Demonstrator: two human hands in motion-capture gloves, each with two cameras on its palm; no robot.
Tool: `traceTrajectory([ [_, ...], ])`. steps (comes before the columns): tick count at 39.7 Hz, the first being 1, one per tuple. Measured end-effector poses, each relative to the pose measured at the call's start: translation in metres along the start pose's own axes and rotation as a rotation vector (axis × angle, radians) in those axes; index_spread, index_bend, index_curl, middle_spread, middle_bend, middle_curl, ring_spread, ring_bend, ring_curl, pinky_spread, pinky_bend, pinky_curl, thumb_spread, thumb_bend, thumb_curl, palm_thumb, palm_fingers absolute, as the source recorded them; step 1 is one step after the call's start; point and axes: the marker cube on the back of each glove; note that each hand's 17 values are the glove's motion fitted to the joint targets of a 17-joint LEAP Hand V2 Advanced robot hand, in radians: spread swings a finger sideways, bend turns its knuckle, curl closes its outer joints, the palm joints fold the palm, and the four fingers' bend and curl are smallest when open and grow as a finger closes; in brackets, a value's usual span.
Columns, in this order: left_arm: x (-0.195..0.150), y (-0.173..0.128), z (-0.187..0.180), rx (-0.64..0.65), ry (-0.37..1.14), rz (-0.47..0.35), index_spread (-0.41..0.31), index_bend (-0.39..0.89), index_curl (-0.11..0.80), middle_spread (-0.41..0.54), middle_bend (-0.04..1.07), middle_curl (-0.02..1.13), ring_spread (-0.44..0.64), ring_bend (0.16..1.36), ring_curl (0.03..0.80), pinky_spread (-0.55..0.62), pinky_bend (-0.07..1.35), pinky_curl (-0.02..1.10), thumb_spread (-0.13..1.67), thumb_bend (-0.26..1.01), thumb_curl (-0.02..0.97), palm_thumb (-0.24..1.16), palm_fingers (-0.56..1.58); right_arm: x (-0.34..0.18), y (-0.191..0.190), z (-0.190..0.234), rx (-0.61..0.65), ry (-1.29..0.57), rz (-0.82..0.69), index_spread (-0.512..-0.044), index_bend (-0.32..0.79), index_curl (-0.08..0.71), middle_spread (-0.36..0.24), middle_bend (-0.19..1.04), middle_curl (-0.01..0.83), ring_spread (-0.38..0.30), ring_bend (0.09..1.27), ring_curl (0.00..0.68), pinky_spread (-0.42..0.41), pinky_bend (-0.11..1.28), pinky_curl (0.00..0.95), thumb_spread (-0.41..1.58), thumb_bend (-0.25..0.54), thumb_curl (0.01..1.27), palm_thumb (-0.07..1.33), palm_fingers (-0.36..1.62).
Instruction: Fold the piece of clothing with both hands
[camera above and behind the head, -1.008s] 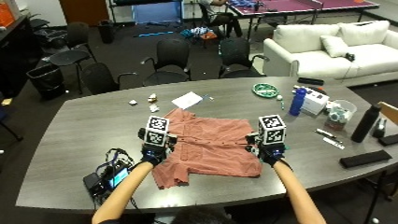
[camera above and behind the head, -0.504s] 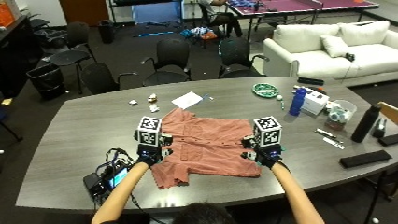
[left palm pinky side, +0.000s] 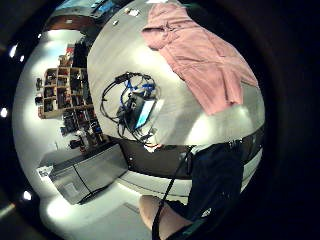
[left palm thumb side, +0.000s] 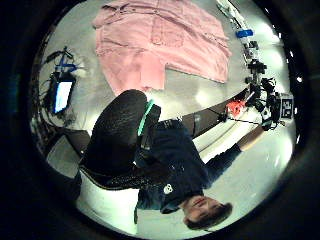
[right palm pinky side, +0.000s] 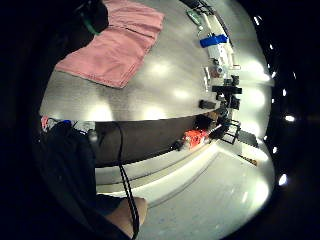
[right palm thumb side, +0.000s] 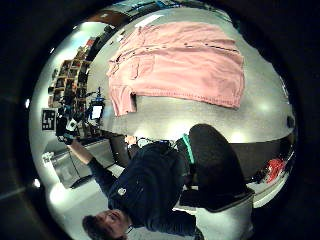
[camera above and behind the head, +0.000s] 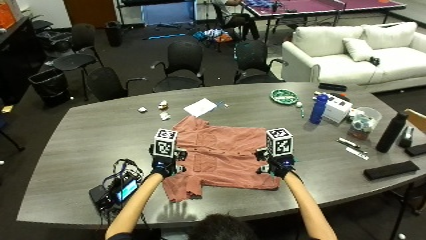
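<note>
Nearest the person, the left hand (camera above and behind the head: 164, 165) and right hand (camera above and behind the head: 279, 166) hover with fingers I cannot tell about above the pink shirt (camera above and behind the head: 219, 157), spread flat on the bench (camera above and behind the head: 86, 150), running crosswise, collar far.

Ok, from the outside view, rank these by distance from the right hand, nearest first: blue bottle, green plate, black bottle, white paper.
1. Blue bottle, beyond the right hand, to its right.
2. Green plate, farther back.
3. White paper at the far left and black bottle at the right edge: too close to call.
</note>
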Motion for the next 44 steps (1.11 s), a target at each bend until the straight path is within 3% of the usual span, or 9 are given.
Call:
traceTrajectory([
  [4,-0.004,-0.025,0.017,-0.072,0.038,0.016,-0.090,0.26,0.375,0.261,0.14,0.16,0.43,0.56,0.241,0.38,0.40,0.31,1.08,-0.01,0.270,0.23,0.14,0.016,-0.039,0.027,-0.070,-0.009,0.026,-0.236,0.15,0.258,-0.056,0.24,0.352,-0.040,0.42,0.313,0.136,0.35,0.315,1.19,0.087,0.29,0.53,0.54],
  [7,-0.007,-0.038,0.029,-0.134,0.074,0.016,-0.086,0.22,0.372,0.269,0.14,0.16,0.43,0.56,0.245,0.38,0.42,0.32,1.07,-0.01,0.280,0.24,0.11,0.024,-0.059,0.041,-0.101,-0.009,0.041,-0.277,0.12,0.254,-0.058,0.24,0.361,-0.043,0.42,0.323,0.141,0.36,0.327,1.17,0.079,0.31,0.56,0.50],
  [11,-0.005,-0.038,0.041,-0.292,0.091,-0.070,-0.085,0.20,0.379,0.280,0.14,0.17,0.44,0.56,0.249,0.39,0.43,0.32,1.07,-0.01,0.287,0.26,0.09,0.026,-0.077,0.053,-0.088,-0.029,0.030,-0.293,0.11,0.253,-0.060,0.23,0.370,-0.046,0.42,0.331,0.147,0.37,0.333,1.15,0.061,0.32,0.59,0.48],
  [15,0.005,-0.035,0.053,-0.238,0.092,0.014,-0.085,0.24,0.396,0.272,0.15,0.17,0.45,0.55,0.241,0.39,0.41,0.32,1.10,0.01,0.309,0.33,0.12,0.011,-0.070,0.052,-0.063,-0.084,-0.038,-0.304,0.12,0.250,-0.061,0.23,0.377,-0.048,0.42,0.336,0.150,0.37,0.336,1.14,0.045,0.33,0.61,0.47],
  [21,0.017,-0.031,0.093,-0.342,0.094,0.095,-0.081,0.17,0.390,0.278,0.15,0.18,0.45,0.55,0.250,0.39,0.45,0.33,1.07,-0.02,0.324,0.34,0.06,0.008,-0.074,0.080,-0.154,-0.126,0.044,-0.259,0.14,0.260,-0.078,0.24,0.392,-0.070,0.42,0.339,0.122,0.35,0.332,1.11,0.029,0.35,0.66,0.53],
  [28,0.024,-0.038,0.119,-0.370,0.083,0.081,-0.071,0.11,0.352,0.302,0.17,0.19,0.46,0.59,0.259,0.39,0.50,0.35,1.03,-0.03,0.329,0.31,-0.01,0.004,-0.084,0.114,-0.219,-0.127,0.037,-0.236,0.13,0.272,-0.085,0.23,0.403,-0.089,0.43,0.355,0.095,0.33,0.336,1.10,-0.001,0.37,0.69,0.54],
  [36,0.033,-0.055,0.140,-0.427,0.002,0.166,-0.065,0.13,0.325,0.319,0.16,0.20,0.47,0.60,0.260,0.39,0.55,0.36,1.01,-0.02,0.341,0.34,-0.05,0.002,-0.087,0.135,-0.373,-0.082,0.104,-0.237,0.12,0.266,-0.089,0.21,0.412,-0.097,0.43,0.366,0.080,0.36,0.349,1.08,-0.011,0.39,0.74,0.51],
  [41,0.032,-0.060,0.141,-0.372,-0.030,0.104,-0.056,0.15,0.317,0.222,0.26,0.24,0.38,0.60,0.253,0.31,0.51,0.34,1.02,-0.01,0.353,0.39,0.14,0.007,-0.102,0.142,-0.338,-0.026,0.140,-0.244,0.11,0.256,-0.107,0.21,0.416,-0.117,0.43,0.364,0.035,0.40,0.356,1.05,-0.005,0.41,0.79,0.58],
  [44,0.032,-0.064,0.138,-0.288,-0.022,0.134,-0.080,0.16,0.322,0.132,0.29,0.26,0.25,0.58,0.251,0.13,0.56,0.35,1.04,0.00,0.363,0.43,0.39,0.007,-0.106,0.140,-0.302,-0.023,0.147,-0.257,0.12,0.258,-0.124,0.22,0.421,-0.146,0.44,0.368,0.003,0.41,0.359,1.04,0.004,0.43,0.83,0.63],
])
